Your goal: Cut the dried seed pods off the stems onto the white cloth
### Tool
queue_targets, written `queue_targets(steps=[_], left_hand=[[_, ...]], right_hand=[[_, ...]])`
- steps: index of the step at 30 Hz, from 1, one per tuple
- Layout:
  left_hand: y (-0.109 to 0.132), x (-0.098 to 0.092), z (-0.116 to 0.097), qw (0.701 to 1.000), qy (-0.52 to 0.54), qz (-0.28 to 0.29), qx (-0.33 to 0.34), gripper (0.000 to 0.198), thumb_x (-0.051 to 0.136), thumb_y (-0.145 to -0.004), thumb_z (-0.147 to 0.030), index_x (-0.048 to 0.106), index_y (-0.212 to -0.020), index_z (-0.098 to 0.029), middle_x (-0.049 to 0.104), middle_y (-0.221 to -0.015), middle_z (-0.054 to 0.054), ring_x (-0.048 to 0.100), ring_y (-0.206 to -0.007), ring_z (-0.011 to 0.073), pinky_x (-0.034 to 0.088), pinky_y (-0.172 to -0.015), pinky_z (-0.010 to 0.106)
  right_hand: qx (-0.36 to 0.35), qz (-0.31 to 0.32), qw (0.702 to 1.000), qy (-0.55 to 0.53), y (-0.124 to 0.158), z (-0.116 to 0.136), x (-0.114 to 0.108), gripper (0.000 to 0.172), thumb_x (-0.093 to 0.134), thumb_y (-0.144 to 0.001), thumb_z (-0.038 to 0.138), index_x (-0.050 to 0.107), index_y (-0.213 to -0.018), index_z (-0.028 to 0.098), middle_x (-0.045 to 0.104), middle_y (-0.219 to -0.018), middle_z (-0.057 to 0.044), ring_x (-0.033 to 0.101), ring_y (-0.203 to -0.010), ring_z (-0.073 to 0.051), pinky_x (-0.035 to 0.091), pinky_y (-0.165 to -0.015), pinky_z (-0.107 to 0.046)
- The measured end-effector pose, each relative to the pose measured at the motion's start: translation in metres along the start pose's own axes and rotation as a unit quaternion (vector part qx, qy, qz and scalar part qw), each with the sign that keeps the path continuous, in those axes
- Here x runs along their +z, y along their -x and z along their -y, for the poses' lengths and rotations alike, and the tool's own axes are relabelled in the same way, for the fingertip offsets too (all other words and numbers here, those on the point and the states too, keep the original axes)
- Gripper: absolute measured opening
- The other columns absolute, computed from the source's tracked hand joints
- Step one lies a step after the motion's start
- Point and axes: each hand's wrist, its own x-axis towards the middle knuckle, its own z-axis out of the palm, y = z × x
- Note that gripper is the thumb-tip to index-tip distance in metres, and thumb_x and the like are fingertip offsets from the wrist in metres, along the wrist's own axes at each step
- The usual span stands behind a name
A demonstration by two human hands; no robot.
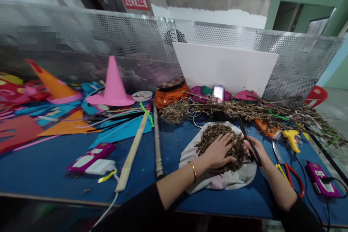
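While left fingers (pixel 222 145) touch seemingly dried leaves (pixel 208 139), right fingers (pixel 247 145) hold scissors (pixel 255 150).

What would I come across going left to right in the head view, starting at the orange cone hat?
Orange cone hat, pink cone hat, orange bundle, left hand on dried plant bits, right hand holding black scissors, yellow glue gun, purple box with a black cord.

White cloth (pixel 189 157) partly hidden under dried leaves (pixel 210 136), glowing screen (pixel 218 93) blurred, red sheet (pixel 16 130) cut off left.
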Motion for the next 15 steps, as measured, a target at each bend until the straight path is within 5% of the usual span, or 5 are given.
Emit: queue_targets(steps=[4, 9, 15], left_hand=[[0.001, 0.009, 0.007, 1.000, -0.008, 0.027, -0.004, 0.077, 0.029, -0.083, -0.067, 0.021, -0.146, -0.022, 0.018, -0.152, 0.013, 0.012, -0.141, 0.0280, 0.009, -0.111, 0.047], [0.004, -0.004, 0.010, 1.000, -0.006, -0.002, -0.014, 0.077, 0.027, -0.085, -0.066, 0.019, -0.146, -0.021, 0.016, -0.153, 0.011, 0.009, -0.141, 0.0257, 0.005, -0.113, 0.045], [0.008, 0.006, 0.020, 0.997, 0.014, 0.007, -0.072, 0.082, 0.029, -0.083, -0.068, 0.019, -0.146, -0.018, 0.018, -0.153, 0.013, 0.013, -0.141, 0.0269, 0.013, -0.112, 0.045]], right_hand=[[-0.006, -0.001, 1.000, 0.014, -0.002, -0.004, 0.000, 0.057, 0.071, -0.061, 0.058, 0.058, -0.098, 0.017, 0.051, -0.058, 0.006, 0.042, -0.042, -0.004, 0.035, -0.040, -0.016], [-0.041, -0.006, 0.997, 0.066, -0.003, -0.009, -0.002, 0.053, 0.068, -0.066, 0.057, 0.058, -0.099, 0.017, 0.051, -0.060, 0.005, 0.041, -0.044, -0.006, 0.033, -0.042, -0.018], [-0.114, -0.024, 0.968, 0.224, -0.002, -0.009, -0.005, 0.044, 0.067, -0.068, 0.049, 0.061, -0.099, 0.017, 0.061, -0.076, 0.000, 0.054, -0.069, -0.015, 0.042, -0.064, -0.024]])
